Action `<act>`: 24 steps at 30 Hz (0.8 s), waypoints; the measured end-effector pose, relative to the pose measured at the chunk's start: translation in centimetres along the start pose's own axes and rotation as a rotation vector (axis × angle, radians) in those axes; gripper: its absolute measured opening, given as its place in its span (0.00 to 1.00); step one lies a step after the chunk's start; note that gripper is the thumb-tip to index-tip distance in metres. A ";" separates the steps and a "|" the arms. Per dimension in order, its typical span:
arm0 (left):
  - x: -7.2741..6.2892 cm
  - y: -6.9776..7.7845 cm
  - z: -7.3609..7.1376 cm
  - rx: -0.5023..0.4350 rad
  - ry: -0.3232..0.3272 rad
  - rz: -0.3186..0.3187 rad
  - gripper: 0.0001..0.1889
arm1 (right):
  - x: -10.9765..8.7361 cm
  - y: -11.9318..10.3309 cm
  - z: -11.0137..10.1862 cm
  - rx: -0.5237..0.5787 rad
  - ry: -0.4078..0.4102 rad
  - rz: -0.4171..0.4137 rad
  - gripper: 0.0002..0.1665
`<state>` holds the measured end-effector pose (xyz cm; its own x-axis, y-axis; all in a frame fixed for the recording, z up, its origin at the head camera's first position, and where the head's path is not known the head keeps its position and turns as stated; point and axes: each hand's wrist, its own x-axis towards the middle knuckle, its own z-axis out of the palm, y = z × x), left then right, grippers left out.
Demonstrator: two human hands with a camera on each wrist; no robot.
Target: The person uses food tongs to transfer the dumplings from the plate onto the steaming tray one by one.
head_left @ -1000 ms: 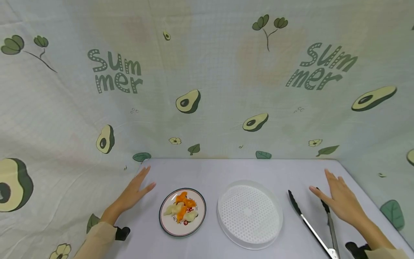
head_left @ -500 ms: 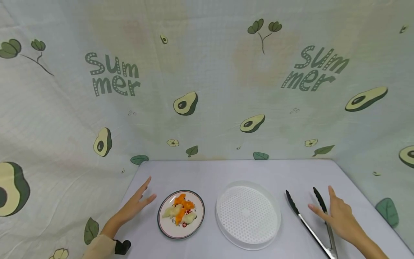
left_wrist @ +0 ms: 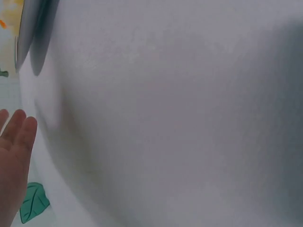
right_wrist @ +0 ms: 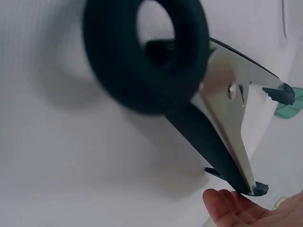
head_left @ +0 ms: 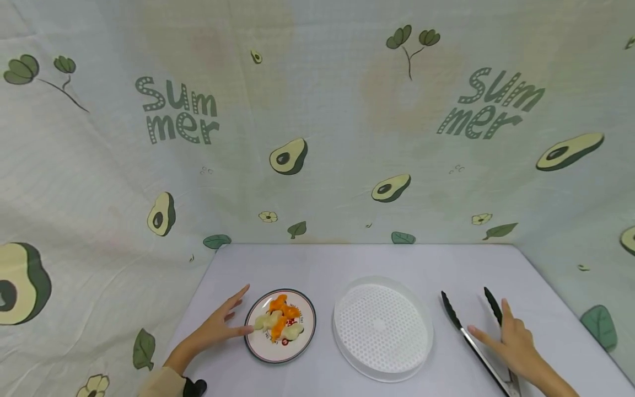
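Note:
Beside the left rim of a round plate [head_left: 258,344] is my left hand [head_left: 213,331], its fingers extended and its thumb reaching over the rim. Orange pieces [head_left: 279,301] and pale yellow pieces [head_left: 291,331] lie on this dark-edged plate. In the left wrist view, the plate's edge [left_wrist: 29,28] shows at upper left, above the fingers. My right hand [head_left: 518,344] hovers over a pair of metal tongs [head_left: 478,353] with black tips, thumb and forefinger spread across its spread arms. The right wrist view shows the black ring [right_wrist: 128,80] at the tongs' hinge end, and fingertips [right_wrist: 220,203] near one tip.
Between the plate and the tongs stands a round white dish [head_left: 382,328] with a perforated surface. The white table [head_left: 322,262] meets a hanging cloth [head_left: 327,110] printed with avocados and lettering, behind and at both sides.
My left hand has moved right and down, up to the plate's rim. My right hand has come down and left over the tongs. Plate, dish and tongs stay put.

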<state>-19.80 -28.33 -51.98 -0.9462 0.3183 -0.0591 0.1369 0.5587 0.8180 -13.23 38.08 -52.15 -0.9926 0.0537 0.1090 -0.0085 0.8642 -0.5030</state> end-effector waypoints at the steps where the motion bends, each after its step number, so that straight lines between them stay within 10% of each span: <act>1: -0.1 0.0 0.2 -0.008 -0.003 -0.002 0.52 | 0.0 0.0 0.1 0.002 -0.002 0.002 0.69; 24: 0.3 -1.3 1.9 0.083 -0.053 0.008 0.51 | -0.6 -0.3 0.7 -0.004 -0.126 0.089 0.78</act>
<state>-19.70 -27.50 -54.10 -0.9284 0.3619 -0.0843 0.1707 0.6167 0.7684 -12.74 37.41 -52.65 -0.9968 0.0667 -0.0447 0.0802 0.8611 -0.5021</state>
